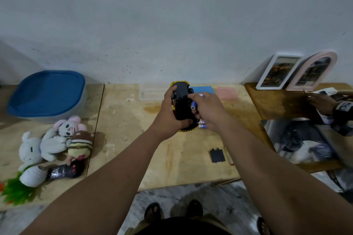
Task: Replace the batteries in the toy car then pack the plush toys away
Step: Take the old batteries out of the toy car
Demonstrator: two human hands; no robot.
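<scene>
My left hand (169, 109) holds the yellow and black toy car (181, 101) upside down above the wooden table (168, 158). My right hand (207, 109) pinches a blue and white battery (193, 105) at the car's underside. More batteries (202, 124) lie on the table just below the car. The black battery cover (217, 155) lies flat to the right. On the left, several plush toys are piled: a white bunny (30, 149), a grey and pink bunny (66, 129) and a striped doll (80, 146).
A container with a blue lid (47, 93) stands at the back left. A black remote (65, 171) and a green plant (17, 191) lie near the plush toys. Picture frames (277, 71) lean on the wall at right, where another person's hand (322, 102) rests. A magazine (301, 139) lies open.
</scene>
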